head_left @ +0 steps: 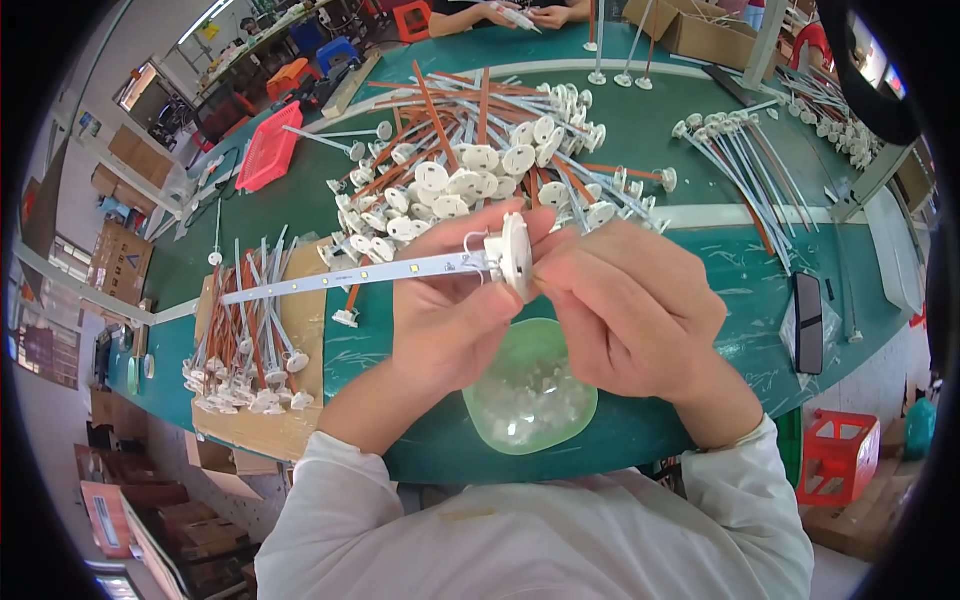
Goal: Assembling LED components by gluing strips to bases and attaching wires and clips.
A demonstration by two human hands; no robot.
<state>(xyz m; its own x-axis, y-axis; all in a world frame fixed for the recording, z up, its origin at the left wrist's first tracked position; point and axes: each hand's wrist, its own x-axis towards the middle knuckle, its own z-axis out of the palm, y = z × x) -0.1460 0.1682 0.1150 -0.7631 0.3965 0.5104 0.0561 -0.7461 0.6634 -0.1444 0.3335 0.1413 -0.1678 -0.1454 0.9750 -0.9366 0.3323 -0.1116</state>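
Note:
An LED strip (350,278) with a row of small yellow chips points left, its right end fixed to a round white cap (515,255). My left hand (440,335) is closed around the cap end, thumb in front and fingers behind. Thin pale wires curl beside the cap. Fingertips of my right hand (635,310) are pinched together against the cap's flat outer face; whatever they hold is hidden. Below both hands stands a translucent green bowl (530,435) containing small whitish pieces too blurred to name.
Beyond my hands lies a large heap of capped strips (460,185). More capped strips rest on cardboard (310,340) at left and at the right rear (750,170). A pink basket (270,148) and a dark phone (808,325) are on the green table. Another person's hands (545,17) work opposite.

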